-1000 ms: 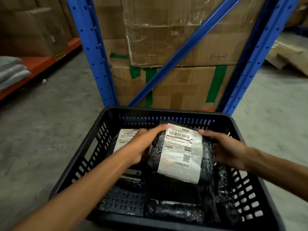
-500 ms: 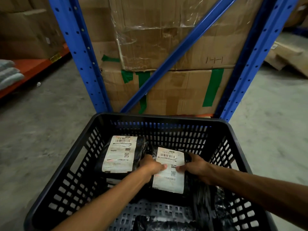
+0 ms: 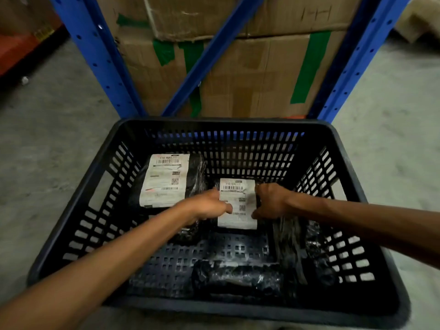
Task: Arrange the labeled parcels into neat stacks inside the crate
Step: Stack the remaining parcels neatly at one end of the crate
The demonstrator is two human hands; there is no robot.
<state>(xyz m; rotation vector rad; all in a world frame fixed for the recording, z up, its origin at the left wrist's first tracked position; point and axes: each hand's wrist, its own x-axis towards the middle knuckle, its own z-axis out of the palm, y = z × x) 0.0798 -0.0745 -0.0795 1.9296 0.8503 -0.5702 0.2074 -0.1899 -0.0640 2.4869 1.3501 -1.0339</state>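
Observation:
A black slatted crate (image 3: 78, 206) stands on the concrete floor in front of me. At its far left a black-wrapped parcel with a white label (image 3: 166, 179) lies flat, label up. Just right of it a second labeled parcel (image 3: 237, 206) rests low in the crate. My left hand (image 3: 207, 207) grips its left edge and my right hand (image 3: 271, 201) grips its right edge. More black-wrapped parcels lie without visible labels: one at the near middle (image 3: 238, 278) and a crumpled one along the right wall (image 3: 300, 244).
A blue steel rack (image 3: 95, 55) with a diagonal brace rises just behind the crate, filled with taped cardboard boxes (image 3: 250, 75). An orange shelf beam (image 3: 16, 46) runs at the far left. Grey concrete floor lies on both sides.
Both hands have lowered the labeled parcel from above the crate's middle down to its floor, right of the first parcel. The view has tilted down toward the crate.

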